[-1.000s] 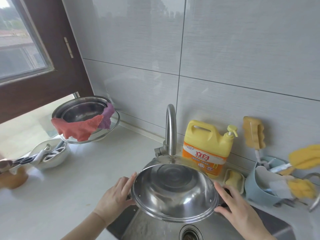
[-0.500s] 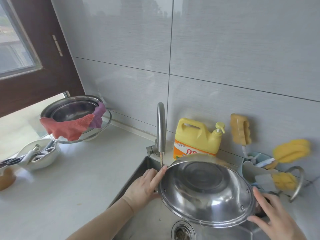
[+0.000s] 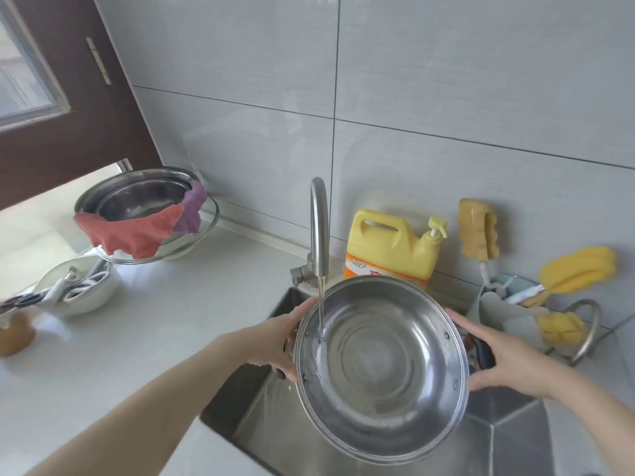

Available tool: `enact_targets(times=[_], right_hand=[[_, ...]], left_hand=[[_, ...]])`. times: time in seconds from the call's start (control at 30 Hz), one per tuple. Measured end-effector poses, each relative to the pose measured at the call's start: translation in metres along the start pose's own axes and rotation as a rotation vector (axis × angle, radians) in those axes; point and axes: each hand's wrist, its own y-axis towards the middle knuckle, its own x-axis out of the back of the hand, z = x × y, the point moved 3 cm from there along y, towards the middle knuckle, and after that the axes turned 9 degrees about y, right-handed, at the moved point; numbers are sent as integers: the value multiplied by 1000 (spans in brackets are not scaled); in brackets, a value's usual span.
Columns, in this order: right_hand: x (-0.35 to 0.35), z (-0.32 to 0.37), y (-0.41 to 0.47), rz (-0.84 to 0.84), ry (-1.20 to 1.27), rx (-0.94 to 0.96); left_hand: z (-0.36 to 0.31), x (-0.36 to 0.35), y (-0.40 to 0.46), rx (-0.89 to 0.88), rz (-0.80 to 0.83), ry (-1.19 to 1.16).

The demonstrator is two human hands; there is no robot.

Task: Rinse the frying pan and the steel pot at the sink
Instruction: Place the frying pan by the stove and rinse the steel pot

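Both hands (image 3: 275, 341) (image 3: 498, 359) are gripping the wet round steel pot (image 3: 381, 369) by its side handles under the tap stream, lower centre; looking slippery.

One steel pot (image 3: 381, 369), two hands, one faucet (image 3: 319, 231), one detergent jug (image 3: 391, 245), two cloths, three sponges.

Faucet (image 3: 318, 228) and detergent jug (image 3: 391, 249) close behind held steel pot (image 3: 381, 369); open counter (image 3: 137, 338) leftward.

You are in a home kitchen: a steel sink (image 3: 508, 438) with running faucet (image 3: 318, 228), grey wall tiles (image 3: 446, 97), yellow dish-soap jug (image 3: 391, 249), sponges (image 3: 477, 230), and stacked bowls (image 3: 144, 201) on the white surface (image 3: 144, 338).
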Motion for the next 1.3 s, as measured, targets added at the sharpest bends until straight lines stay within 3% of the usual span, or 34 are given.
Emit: enact_targets(times=[0.23,0.4,0.5,0.63,0.8,0.93,1.03,1.13,1.23,1.3], right_hand=[[-36,-7,23,325,298,-62],[-83,-14,26,452,532,-126],[-113,-13,31,368,549,-78],[-135,-1,39,76,510,31],[-103,19,41,-123,387,130],[-54,46,36,-138,173,222],[-18,69,29,-64,-8,213],[9,79,21,115,-118,132],[13,61,17,280,-49,-7],[-1,46,12,360,97,-51]], left_hand=[[-5,51,-23,154,461,-80],[-9,90,-31,293,600,55],[-15,108,-37,310,543,195],[-14,116,-47,275,334,220],[16,98,-48,138,-15,205],[32,71,-41,81,-127,125],[32,50,-32,74,-52,-5],[26,39,-24,84,113,-114],[14,41,-21,99,371,-203],[6,52,-21,123,468,-128]])
